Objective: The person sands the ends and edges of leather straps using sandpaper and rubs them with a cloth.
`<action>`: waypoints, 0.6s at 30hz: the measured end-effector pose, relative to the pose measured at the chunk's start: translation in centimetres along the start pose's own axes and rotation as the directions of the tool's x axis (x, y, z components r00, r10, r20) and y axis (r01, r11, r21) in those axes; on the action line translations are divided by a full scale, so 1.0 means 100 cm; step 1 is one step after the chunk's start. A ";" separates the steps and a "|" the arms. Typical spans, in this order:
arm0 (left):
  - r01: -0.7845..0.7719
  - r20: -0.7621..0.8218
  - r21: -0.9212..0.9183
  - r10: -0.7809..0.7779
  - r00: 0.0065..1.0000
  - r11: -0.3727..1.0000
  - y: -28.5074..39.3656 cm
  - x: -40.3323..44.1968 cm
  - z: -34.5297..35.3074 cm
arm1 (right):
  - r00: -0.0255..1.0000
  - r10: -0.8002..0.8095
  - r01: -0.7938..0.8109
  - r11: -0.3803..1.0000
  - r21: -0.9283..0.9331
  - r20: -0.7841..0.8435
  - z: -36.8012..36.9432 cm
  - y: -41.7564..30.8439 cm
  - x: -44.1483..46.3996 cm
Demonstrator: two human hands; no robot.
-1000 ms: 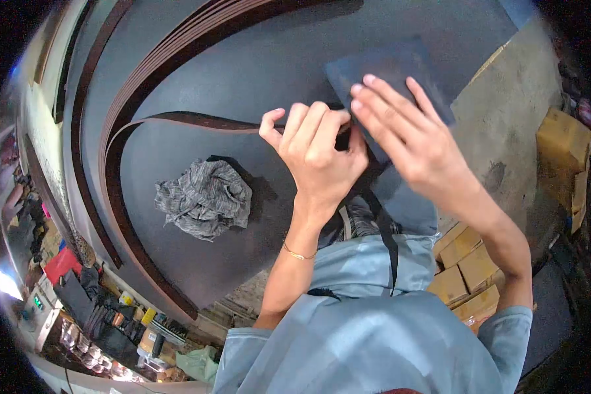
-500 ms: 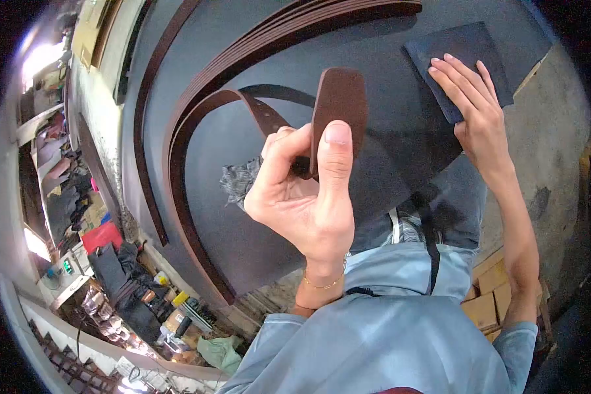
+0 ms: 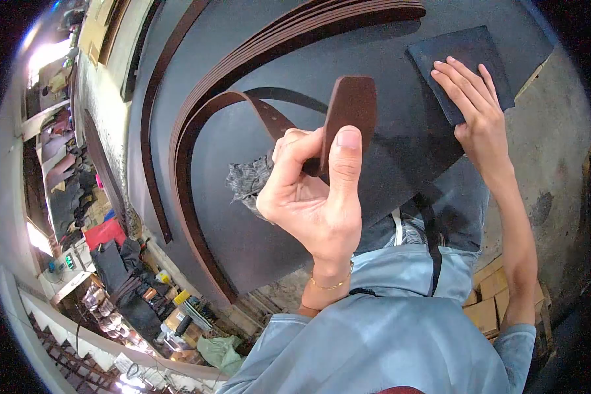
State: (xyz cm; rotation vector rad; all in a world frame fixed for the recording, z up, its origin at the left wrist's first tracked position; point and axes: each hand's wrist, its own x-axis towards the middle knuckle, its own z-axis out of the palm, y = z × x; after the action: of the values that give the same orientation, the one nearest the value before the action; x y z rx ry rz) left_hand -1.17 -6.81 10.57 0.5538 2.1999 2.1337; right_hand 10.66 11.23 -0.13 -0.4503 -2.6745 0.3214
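Note:
My left hand [image 3: 315, 203] is closed on a dark brown leather belt [image 3: 351, 111], thumb pressed against its wide, angular end, which stands up toward the camera. From behind my fingers the rest of the belt curves away to the left, and small holes show in it. My right hand [image 3: 476, 115] lies with fingers stretched out on a dark blue folded cloth [image 3: 469, 49] at the table's right side. A crumpled grey cloth [image 3: 248, 177] sits on the table just behind my left hand, partly hidden by it.
Several brown leather straps [image 3: 269, 49] lie bunched in a long curve on the dark table [image 3: 285, 233]. One more strap [image 3: 150, 131] runs along the left. Cluttered shelving with leather scraps [image 3: 121, 269] stands at the left, and cardboard boxes [image 3: 484, 315] are at lower right.
My left hand and the belt end have shifted slightly right and down, and the belt end is tilted a little more. The view has moved slightly too. My right hand stays on the blue cloth.

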 end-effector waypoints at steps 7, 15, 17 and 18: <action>-0.110 0.095 0.158 0.095 0.991 0.981 -0.005 -0.007 0.004 | 1.000 0.009 -0.009 1.000 0.016 -0.015 0.001 0.000 -0.001; -0.410 0.206 0.390 0.355 0.912 0.825 -0.022 -0.018 0.023 | 1.000 0.029 -0.029 0.999 0.039 -0.003 -0.001 -0.001 -0.002; -0.452 0.284 0.473 0.354 0.891 0.757 -0.029 -0.021 0.025 | 1.000 0.028 -0.027 0.999 0.046 -0.001 -0.001 -0.001 -0.002; -0.449 0.285 0.472 0.351 0.892 0.759 -0.036 -0.022 0.026 | 1.000 0.026 -0.025 0.998 0.053 -0.009 0.000 0.000 -0.003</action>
State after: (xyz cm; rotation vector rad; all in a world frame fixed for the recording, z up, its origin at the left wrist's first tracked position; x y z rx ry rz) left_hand 0.70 -4.87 6.37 1.3028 2.7490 1.4759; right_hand 10.90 11.12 -0.18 -0.4686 -2.6460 0.3958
